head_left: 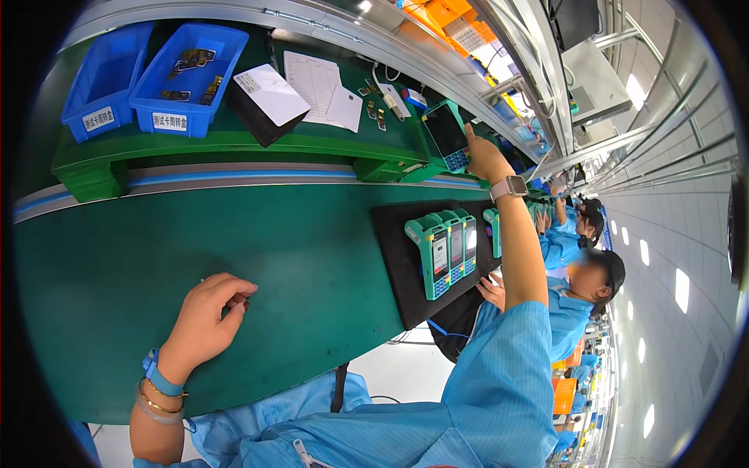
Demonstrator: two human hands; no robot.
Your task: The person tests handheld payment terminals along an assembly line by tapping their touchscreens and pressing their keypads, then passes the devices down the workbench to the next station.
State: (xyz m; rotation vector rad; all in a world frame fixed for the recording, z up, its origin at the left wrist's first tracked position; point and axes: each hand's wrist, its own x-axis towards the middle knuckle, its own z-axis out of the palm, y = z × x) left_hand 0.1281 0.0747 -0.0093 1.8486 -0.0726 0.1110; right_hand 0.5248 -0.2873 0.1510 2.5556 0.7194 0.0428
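Table point(312, 242) with a dark green top spread beneath both arms, and along its far side ran a raised green shelf point(234, 147) carrying two blue bins point(113, 74), a printed sheet point(306, 78) and pale cards point(268, 92). A black mat point(399, 273) lay toward the table's right side, with three upright-screened terminals point(439, 253) in a row on it. Beyond, to the right, co-workers point(573, 304) in blue sat along the line in a bright room with strip lights point(683, 290) overhead.

At the right end of the shelf was a green handheld terminal point(445, 129), its dark screen facing up toward the camera. Its long axis ran away from the person, leaning a little to the left at the far end; the keypad end pointed back toward the person.

The right hand point(488, 161) met the terminal's right edge, its fingers lying just beside the screen and keypad; whether they gripped it could not be told. The left hand point(212, 316) hovered or rested over the table, well apart from the terminal, its fingers loosely curled with a gap before the thumb.
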